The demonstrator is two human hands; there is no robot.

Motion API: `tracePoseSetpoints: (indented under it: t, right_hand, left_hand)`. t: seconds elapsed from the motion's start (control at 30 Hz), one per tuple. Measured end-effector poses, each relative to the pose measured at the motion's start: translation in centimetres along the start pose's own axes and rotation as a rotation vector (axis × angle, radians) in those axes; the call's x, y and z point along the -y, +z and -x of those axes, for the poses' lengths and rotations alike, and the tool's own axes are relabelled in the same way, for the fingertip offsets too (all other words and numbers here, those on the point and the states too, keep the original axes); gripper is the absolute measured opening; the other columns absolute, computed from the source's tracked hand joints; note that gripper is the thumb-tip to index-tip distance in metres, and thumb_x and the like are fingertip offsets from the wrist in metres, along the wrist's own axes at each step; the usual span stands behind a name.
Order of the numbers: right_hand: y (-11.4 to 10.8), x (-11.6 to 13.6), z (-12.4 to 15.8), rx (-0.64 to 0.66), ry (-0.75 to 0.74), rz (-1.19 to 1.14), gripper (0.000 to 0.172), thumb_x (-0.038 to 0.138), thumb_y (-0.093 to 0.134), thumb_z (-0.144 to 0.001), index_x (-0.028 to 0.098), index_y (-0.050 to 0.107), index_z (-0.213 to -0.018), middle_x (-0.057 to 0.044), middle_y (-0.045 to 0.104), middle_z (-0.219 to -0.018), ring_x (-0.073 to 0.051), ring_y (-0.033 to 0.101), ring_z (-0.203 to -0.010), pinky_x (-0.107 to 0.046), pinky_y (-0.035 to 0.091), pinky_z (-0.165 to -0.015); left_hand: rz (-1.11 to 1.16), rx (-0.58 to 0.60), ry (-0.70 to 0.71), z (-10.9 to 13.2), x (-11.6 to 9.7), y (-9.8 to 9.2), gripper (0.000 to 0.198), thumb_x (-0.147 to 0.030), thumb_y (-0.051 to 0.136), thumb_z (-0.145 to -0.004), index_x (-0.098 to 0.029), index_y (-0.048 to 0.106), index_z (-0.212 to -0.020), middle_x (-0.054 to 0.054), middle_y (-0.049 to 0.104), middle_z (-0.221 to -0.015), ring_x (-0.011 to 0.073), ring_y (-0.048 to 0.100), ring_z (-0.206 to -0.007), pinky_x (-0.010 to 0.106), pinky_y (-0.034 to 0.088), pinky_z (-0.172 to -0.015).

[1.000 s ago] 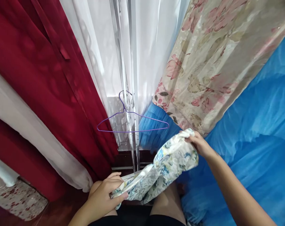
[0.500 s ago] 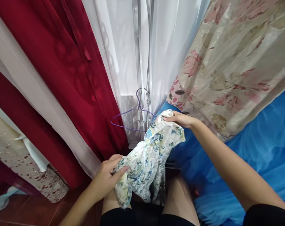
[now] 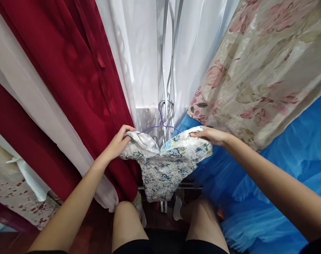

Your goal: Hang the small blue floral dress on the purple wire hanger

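At the far left, a speckled cloth (image 3: 14, 194) is showing in the lower corner. Deep red fabric (image 3: 70, 63) is slanting from the upper left toward the middle, with a pale band (image 3: 38, 95) running between its folds and ending near the left knee. Dark floor (image 3: 81, 233) is showing below their hems.

The person's left hand (image 3: 119, 143) is closing on one shoulder of a white, blue-patterned blouse (image 3: 160, 176), just in front of the red fabric's edge. The blouse is hanging at the centre of the frame, neckline dipping in a V, its lower edge falling above the gap between the knees (image 3: 130, 222). Behind the neckline, a purple hanger (image 3: 161, 121) is hanging before white strips (image 3: 166, 63) and white drapery (image 3: 141, 53); its lower part is hiding behind the cloth, so whether it is sitting inside the blouse cannot be told.

The right hand (image 3: 210, 135) is pinching the other shoulder, thumb in front, near the hem of a cream floral cloth (image 3: 255, 77) that is filling the upper right. Blue gauzy fabric (image 3: 290, 169) is spreading below it to the right edge, passing behind the right forearm.

Open room is narrowing to the channel between red and blue fabric; the knees are leaving a strip of floor between them.

Counting: two hands are gripping one blouse; one hanger, two knees and two feet (image 3: 178, 208) are showing.
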State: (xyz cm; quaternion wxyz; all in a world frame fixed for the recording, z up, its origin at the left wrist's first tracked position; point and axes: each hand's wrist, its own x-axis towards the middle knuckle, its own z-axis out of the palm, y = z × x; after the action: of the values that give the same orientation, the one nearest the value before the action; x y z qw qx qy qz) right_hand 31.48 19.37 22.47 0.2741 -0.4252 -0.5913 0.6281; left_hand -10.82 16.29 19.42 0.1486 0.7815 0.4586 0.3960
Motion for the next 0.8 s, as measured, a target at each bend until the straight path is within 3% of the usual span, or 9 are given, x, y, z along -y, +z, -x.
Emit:
tracePoseSetpoints:
  t: [0.07,0.13,0.2,0.3,0.43,0.53,0.63,0.73,0.8]
  right_hand:
    - [0.6,-1.5,0.4,-0.014,-0.055,0.022,0.035,0.035,0.085,-0.071,0.015,0.077,-0.097,-0.009,0.08,-0.098,-0.024,0.074,-0.086,-0.031,0.058,-0.075]
    - [1.2,-3.5,1.1,-0.092,-0.123,0.028,0.037,0.039,0.085,-0.071,0.015,0.077,-0.099,-0.008,0.08,-0.099,-0.024,0.073,-0.089,-0.031,0.057,-0.076]
    - [1.4,-5.4,2.0,-0.202,-0.175,0.002,0.04,0.044,0.084,-0.071,0.015,0.077,-0.098,-0.007,0.08,-0.093,-0.023,0.072,-0.084,-0.031,0.056,-0.074]
    - [0.8,-6.6,3.6,-0.349,-0.235,-0.07,0.042,0.05,0.083,-0.071,0.015,0.078,-0.095,-0.006,0.079,-0.081,-0.022,0.071,-0.073,-0.031,0.054,-0.068]
    - [0.0,-3.9,5.0,-0.503,-0.341,-0.19,0.038,0.046,0.085,-0.069,0.018,0.078,-0.094,-0.006,0.079,-0.079,-0.024,0.071,-0.07,-0.033,0.055,-0.066]
    - [1.8,-0.4,5.5,-0.528,-0.454,-0.236,0.035,0.045,0.08,-0.076,0.018,0.077,-0.097,-0.006,0.079,-0.086,-0.027,0.073,-0.08,-0.034,0.057,-0.072]
    - [6.4,1.9,6.5,-0.307,-0.499,-0.13,0.04,0.05,0.066,-0.088,0.018,0.074,-0.11,-0.008,0.078,-0.098,-0.03,0.071,-0.097,-0.039,0.056,-0.087]
    - [11.8,2.3,8.2,0.154,-0.529,0.164,0.043,0.047,0.058,-0.096,0.023,0.064,-0.131,-0.005,0.072,-0.118,-0.027,0.063,-0.116,-0.043,0.048,-0.104]
    - [14.2,1.8,9.1,0.38,-0.575,0.318,0.047,0.045,0.054,-0.099,0.026,0.055,-0.141,-0.005,0.064,-0.132,-0.025,0.057,-0.125,-0.043,0.042,-0.111]
  left_hand:
    - [0.041,-0.045,0.005,-0.2,-1.4,1.0,0.032,-0.031,0.05,-0.093,-0.021,0.048,-0.124,0.009,0.056,-0.131,0.0184,0.061,-0.102,0.031,0.047,-0.093]
    - [-0.012,-0.162,-0.034,0.1,-2.0,1.9,0.037,-0.031,0.059,-0.088,-0.02,0.049,-0.122,0.008,0.057,-0.124,0.0137,0.06,-0.082,0.026,0.048,-0.079]
    - [-0.053,-0.254,-0.102,0.8,-1.9,2.6,0.026,-0.033,0.063,-0.086,-0.019,0.056,-0.107,0.002,0.06,-0.098,0.0108,0.052,-0.067,0.022,0.043,-0.065]
    - [-0.01,-0.289,-0.143,1.6,-2.3,3.0,0.022,-0.039,0.063,-0.088,-0.018,0.06,-0.086,-0.005,0.047,-0.066,0.0103,0.043,-0.057,0.021,0.033,-0.055]
    - [0.059,-0.343,-0.075,1.4,-4.8,3.0,0.025,-0.043,0.059,-0.091,-0.018,0.06,-0.094,-0.001,0.058,-0.076,0.0121,0.051,-0.063,0.022,0.038,-0.059]
    - [-0.094,-0.329,-0.032,0.8,-5.7,3.3,0.025,-0.043,0.055,-0.093,-0.019,0.061,-0.098,0.001,0.064,-0.088,0.0159,0.058,-0.077,0.024,0.042,-0.071]
    - [-0.143,-0.332,-0.091,0.7,-4.2,4.7,0.025,-0.044,0.056,-0.092,-0.019,0.06,-0.087,0.0,0.061,-0.08,0.0159,0.055,-0.076,0.025,0.039,-0.071]
    - [0.014,-0.402,-0.194,1.3,-2.0,7.0,0.033,-0.047,0.048,-0.094,-0.02,0.048,-0.075,-0.001,0.053,-0.071,0.0146,0.049,-0.069,0.026,0.038,-0.066]
    - [0.092,-0.42,-0.221,1.8,-1.2,8.3,0.04,-0.049,0.027,-0.099,-0.021,0.041,-0.074,0.0,0.052,-0.073,0.0151,0.049,-0.07,0.027,0.042,-0.066]
